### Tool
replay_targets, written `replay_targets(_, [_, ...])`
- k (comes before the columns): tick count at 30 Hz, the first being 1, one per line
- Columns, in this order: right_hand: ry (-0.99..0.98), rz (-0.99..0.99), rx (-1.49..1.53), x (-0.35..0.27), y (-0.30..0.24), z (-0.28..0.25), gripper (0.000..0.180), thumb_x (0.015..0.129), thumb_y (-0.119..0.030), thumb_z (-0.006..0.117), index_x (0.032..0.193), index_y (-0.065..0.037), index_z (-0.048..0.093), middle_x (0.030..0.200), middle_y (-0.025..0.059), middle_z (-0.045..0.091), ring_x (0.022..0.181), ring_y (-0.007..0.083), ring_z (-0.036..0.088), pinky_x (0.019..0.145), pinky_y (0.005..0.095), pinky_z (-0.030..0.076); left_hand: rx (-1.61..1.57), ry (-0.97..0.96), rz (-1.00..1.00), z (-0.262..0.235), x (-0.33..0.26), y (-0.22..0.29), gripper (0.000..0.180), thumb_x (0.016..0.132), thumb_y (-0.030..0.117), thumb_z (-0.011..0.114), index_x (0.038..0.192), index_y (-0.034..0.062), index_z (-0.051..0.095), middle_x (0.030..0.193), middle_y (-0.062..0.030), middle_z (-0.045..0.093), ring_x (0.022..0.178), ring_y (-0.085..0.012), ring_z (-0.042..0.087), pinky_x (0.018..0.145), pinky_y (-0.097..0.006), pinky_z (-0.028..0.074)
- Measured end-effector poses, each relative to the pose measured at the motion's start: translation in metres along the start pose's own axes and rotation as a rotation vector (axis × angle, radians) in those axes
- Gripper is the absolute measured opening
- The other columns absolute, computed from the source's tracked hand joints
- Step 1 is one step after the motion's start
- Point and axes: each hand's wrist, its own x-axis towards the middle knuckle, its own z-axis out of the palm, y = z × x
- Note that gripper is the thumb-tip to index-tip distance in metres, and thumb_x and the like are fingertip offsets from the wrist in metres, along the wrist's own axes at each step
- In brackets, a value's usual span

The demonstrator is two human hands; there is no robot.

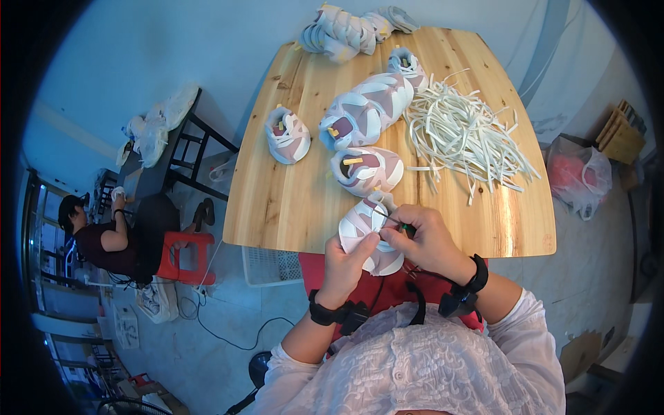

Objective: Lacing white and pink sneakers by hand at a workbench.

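At the near edge of the wooden table (270, 207), my left hand (342, 271) grips a white and mauve shoe upper (354, 225) by its left side, thumb on top. My right hand (432, 243) is closed around a thin metal tool with a green handle (409, 228). The tool's shaft points left across the lacing area of the upper; its tip is too small to make out. Right thumb and fingertips touch the upper near my left thumb. Just beyond lies another upper (379, 173) with a yellow tag.
Flat white laces (460, 131) lie heaped on the table's right side. A row of nested uppers (373, 104) runs up the middle, with a single upper (289, 142) to its left and another stack (342, 31) at the far edge. A person (111, 235) sits off left beside a red stool (187, 256).
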Motion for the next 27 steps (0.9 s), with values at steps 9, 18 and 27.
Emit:
replay_targets(9, [-0.023, -0.264, -0.076, -0.005, 0.012, -0.008, 0.012, 0.081, -0.01, 0.063, 0.087, 0.0, 0.064, 0.08, 0.012, 0.062, 0.072, 0.0278, 0.061, 0.065, 0.0358, 0.048, 0.173, -0.092, 0.027, -0.01, -0.003, 0.002, 0.028, 0.081, 0.006, 0.069, 0.107, -0.0002, 0.062, 0.096, -0.0044, 0.066, 0.085, -0.0101, 0.061, 0.073, -0.027, 0.05])
replay_targets(18, [-0.529, -0.069, -0.624, 0.01, 0.002, -0.028, 0.016, 0.07, -0.008, 0.068, 0.085, -0.004, 0.066, 0.081, 0.0157, 0.063, 0.074, 0.0355, 0.061, 0.067, 0.0416, 0.049, 0.474, -0.143, 0.112, 0.018, -0.007, 0.003, 0.033, 0.074, 0.007, 0.073, 0.104, -0.0001, 0.062, 0.088, -0.0084, 0.069, 0.08, -0.0154, 0.065, 0.071, -0.03, 0.051])
replay_targets(27, [0.016, -0.078, -0.308, -0.017, 0.02, -0.003, 0.025, 0.066, 0.003, 0.063, 0.09, -0.004, 0.066, 0.091, 0.0157, 0.063, 0.079, 0.0358, 0.062, 0.068, 0.0382, 0.049, 0.759, -0.121, 0.179, 0.026, -0.003, 0.01, 0.028, 0.075, 0.011, 0.069, 0.1, 0.0004, 0.062, 0.077, -0.016, 0.066, 0.068, -0.0308, 0.065, 0.06, -0.038, 0.05])
